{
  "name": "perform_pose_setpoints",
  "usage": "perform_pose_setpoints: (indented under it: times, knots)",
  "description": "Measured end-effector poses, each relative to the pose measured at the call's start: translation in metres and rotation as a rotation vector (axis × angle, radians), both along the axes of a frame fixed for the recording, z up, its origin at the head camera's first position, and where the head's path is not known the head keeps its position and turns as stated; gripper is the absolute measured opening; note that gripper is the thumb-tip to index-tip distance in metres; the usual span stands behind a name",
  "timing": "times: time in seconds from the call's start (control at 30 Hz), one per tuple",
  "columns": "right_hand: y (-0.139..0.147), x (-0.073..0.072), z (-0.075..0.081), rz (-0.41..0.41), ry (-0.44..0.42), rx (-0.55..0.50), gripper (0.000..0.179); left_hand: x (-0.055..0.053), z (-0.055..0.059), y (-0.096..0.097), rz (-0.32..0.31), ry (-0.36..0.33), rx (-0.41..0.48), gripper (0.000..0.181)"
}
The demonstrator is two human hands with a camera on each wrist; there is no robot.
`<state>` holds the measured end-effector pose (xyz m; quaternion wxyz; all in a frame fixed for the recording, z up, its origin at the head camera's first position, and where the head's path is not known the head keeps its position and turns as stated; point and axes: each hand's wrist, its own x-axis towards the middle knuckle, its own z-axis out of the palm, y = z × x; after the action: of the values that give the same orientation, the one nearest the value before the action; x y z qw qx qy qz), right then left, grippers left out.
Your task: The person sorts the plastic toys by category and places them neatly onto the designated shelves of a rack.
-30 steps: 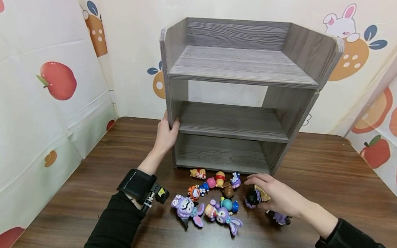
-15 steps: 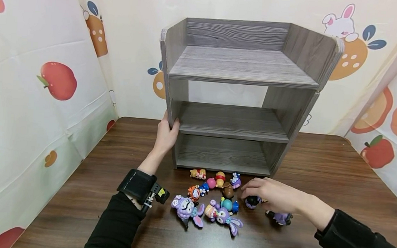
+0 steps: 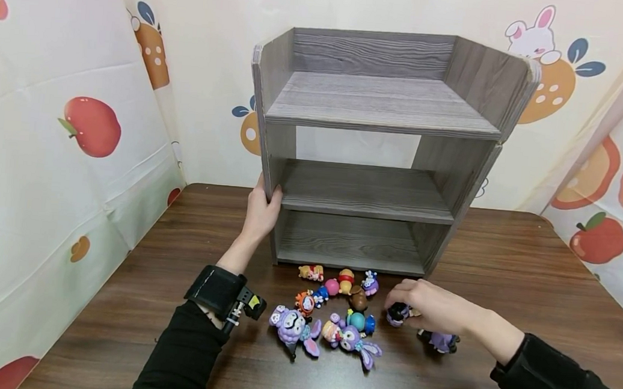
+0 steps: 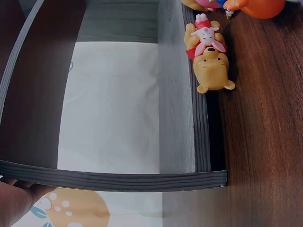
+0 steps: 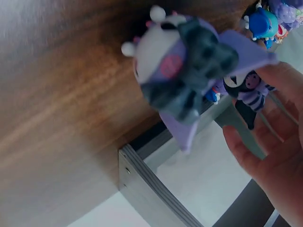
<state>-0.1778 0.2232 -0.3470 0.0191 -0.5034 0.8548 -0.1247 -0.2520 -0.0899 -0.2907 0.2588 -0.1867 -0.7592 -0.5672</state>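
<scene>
In the head view, the left hand (image 3: 264,212) is gripping the gray shelf (image 3: 385,103) at 8 o'clock, its thumb lying along the front of the side panel and its fingers going behind it. The right hand (image 3: 428,304) is reaching low over the table (image 3: 528,276), its fingers bending loosely and leaving a gap from the thumb. A black-and-purple toy (image 3: 398,314) is sitting between them, at 8 o'clock from the hand — whether a finger is touching it, I cannot tell. Another purple toy (image 3: 443,343) is lying at 5 o'clock from that hand. A cluster of small toys is spreading out toward 9 o'clock; within it, a yellow bear (image 3: 311,272) is lying at 11 o'clock, near the shelf's front edge, and a long-eared purple rabbit (image 3: 352,340) at 5.
</scene>
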Motion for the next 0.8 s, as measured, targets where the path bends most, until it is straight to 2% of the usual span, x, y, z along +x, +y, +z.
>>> perform_pose_setpoints:
  times: [0.17, 0.37, 0.53, 0.8]
  knots:
    - [0.000, 0.002, -0.008, -0.106, 0.069, -0.049, 0.030, 0.000, 0.000, 0.000, 0.013, 0.000, -0.002, 0.040]
    - [-0.003, 0.006, -0.014, -0.268, 0.076, -0.079, 0.030, 0.000, 0.000, 0.000, 0.019, 0.001, 0.000, 0.039]
    - [-0.004, 0.007, -0.017, -0.314, 0.085, -0.106, 0.030, -0.001, -0.001, 0.000, 0.005, 0.001, 0.000, 0.040]
    - [-0.005, 0.012, -0.019, -0.362, 0.128, -0.089, 0.044, -0.002, -0.002, 0.000, 0.000, 0.002, -0.001, 0.041]
